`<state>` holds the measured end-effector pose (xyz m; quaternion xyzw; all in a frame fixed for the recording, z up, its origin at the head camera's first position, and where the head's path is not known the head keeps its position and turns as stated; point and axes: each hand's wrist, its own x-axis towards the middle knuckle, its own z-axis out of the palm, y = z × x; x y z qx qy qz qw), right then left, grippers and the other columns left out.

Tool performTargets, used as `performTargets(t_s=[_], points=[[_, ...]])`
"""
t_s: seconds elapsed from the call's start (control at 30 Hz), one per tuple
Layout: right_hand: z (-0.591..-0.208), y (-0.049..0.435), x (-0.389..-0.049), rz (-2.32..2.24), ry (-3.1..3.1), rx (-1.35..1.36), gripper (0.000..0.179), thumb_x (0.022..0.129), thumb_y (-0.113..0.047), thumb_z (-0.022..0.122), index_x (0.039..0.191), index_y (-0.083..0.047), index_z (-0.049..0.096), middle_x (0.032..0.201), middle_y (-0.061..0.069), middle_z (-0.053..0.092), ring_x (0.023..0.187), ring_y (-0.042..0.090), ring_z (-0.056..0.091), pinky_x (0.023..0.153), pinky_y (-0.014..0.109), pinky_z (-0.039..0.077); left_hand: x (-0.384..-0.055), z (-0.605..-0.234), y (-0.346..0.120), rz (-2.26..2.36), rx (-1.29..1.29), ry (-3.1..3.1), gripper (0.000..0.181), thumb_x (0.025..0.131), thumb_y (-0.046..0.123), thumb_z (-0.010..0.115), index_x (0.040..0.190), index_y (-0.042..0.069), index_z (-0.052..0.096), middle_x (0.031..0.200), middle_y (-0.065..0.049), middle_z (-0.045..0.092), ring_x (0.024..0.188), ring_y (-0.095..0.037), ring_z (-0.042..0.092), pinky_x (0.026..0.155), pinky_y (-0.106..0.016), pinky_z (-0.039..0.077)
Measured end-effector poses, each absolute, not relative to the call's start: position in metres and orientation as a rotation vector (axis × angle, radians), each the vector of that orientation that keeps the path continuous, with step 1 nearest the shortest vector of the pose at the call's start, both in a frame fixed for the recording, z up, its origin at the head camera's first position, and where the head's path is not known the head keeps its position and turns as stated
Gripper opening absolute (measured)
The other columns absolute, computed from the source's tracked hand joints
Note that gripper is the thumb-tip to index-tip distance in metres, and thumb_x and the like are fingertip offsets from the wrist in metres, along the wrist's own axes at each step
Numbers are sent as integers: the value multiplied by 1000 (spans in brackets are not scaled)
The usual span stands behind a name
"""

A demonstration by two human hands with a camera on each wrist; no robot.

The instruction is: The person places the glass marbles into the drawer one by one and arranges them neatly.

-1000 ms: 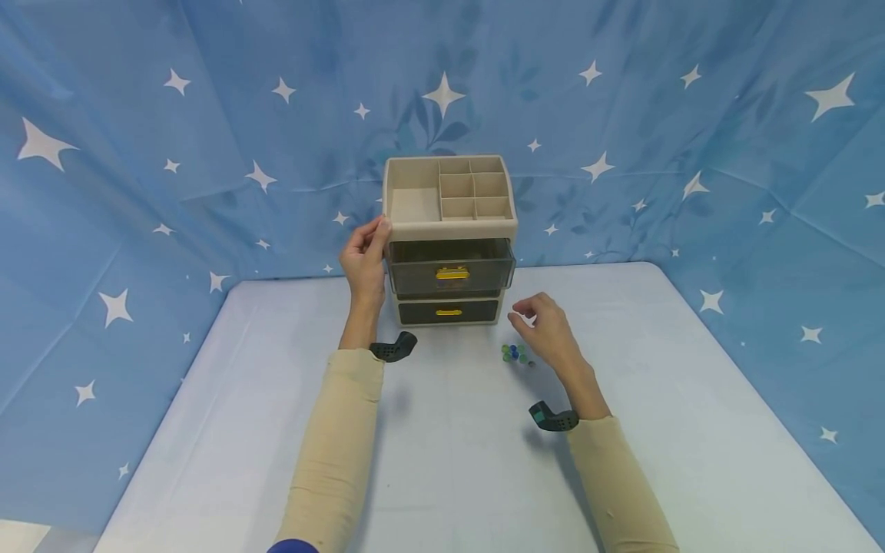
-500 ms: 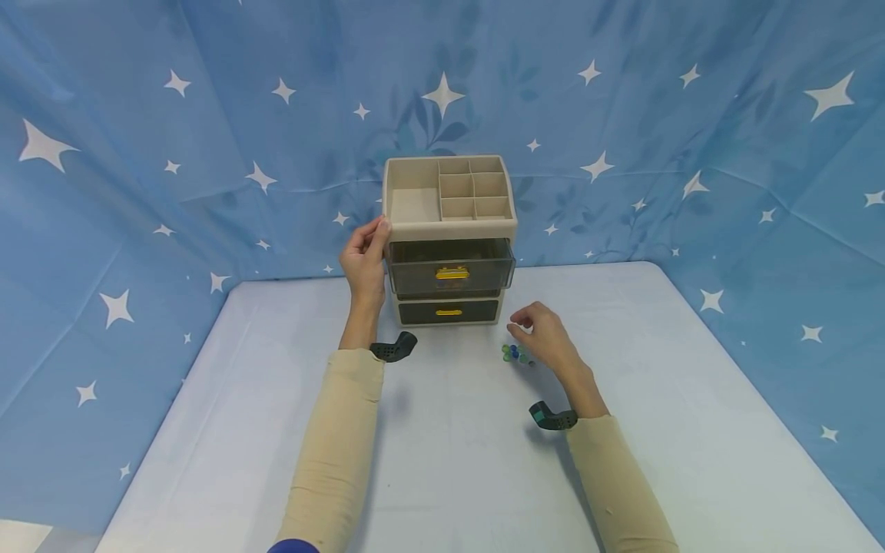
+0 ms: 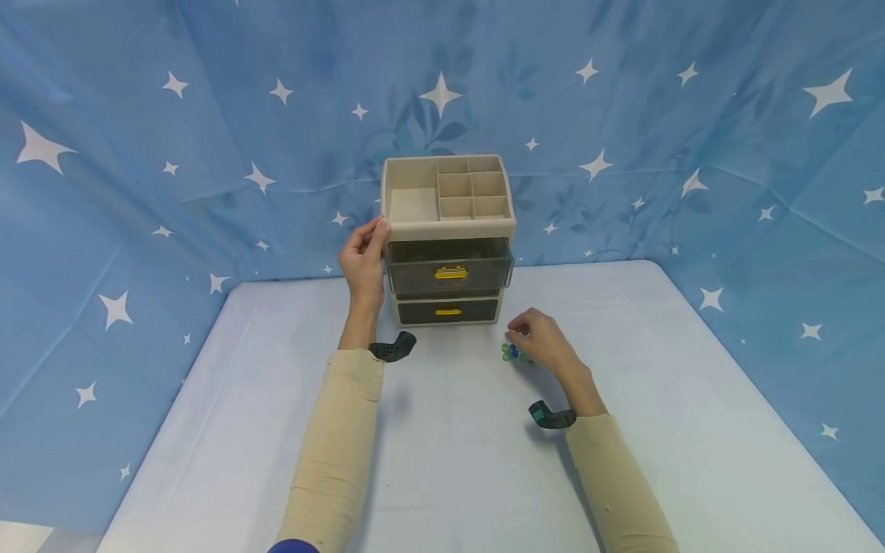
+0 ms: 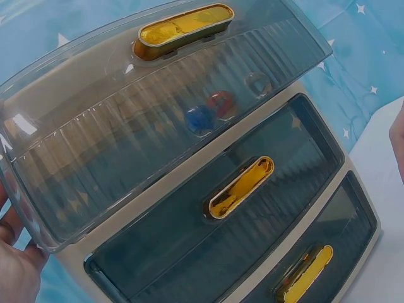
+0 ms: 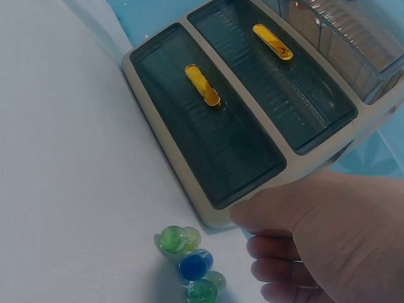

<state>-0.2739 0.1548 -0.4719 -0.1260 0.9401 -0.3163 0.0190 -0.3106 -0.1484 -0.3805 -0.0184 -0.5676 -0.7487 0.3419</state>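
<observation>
A beige drawer organizer (image 3: 448, 230) with smoky clear drawers and yellow handles stands at the back of the table. Its top drawer (image 4: 158, 95) is pulled out, and a blue marble (image 4: 200, 119), a red marble (image 4: 221, 104) and a clear one show through its wall. My left hand (image 3: 364, 265) pinches the organizer's left front edge, beside the open drawer. My right hand (image 3: 546, 339) hangs just over several green and blue marbles (image 5: 192, 267) on the table. Its fingers are loosely bent, and nothing shows between thumb and index finger.
The two lower drawers (image 5: 208, 120) are closed. Divided compartments (image 3: 473, 187) form the organizer's top. A white cloth covers the table (image 3: 442, 445), and a blue star-patterned curtain (image 3: 276, 153) hangs behind and at both sides.
My right hand has dipped slightly toward the marbles, its thumb and index finger drawing closer together. My left hand and the organizer stay in place.
</observation>
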Motion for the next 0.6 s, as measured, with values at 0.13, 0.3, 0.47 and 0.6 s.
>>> performTargets(t_s=[0.13,0.3,0.47,0.6], points=[[-475,156,-275,-968,2908,-417,24,94,-19,68,110,-2,70,108,13,66,101,28,61,89,44,53,-310,-380,-148,-1949,-45,-1480,28,91,25,75,110,4,75,83,11,69,69,-4,54,63,-18,43],[-476,155,-275,-936,2873,-425,23,93,-19,70,109,-3,71,108,13,66,100,27,62,90,44,53,-307,-377,-149,-1965,-44,-1483,32,91,22,75,113,-1,73,82,11,69,71,-6,55,64,-18,44],[-478,154,-275,-932,2846,-439,24,91,-18,71,108,-2,71,109,13,66,101,27,62,91,45,53,-307,-376,-149,-1976,-42,-1486,33,91,20,74,114,-3,72,82,11,69,72,-7,55,64,-19,44],[-477,152,-275,-934,2837,-453,24,90,-17,72,107,0,71,107,14,67,100,28,63,89,44,53,-310,-380,-149,-1956,-42,-1487,31,91,24,75,112,1,74,84,11,69,73,-5,55,64,-18,44]])
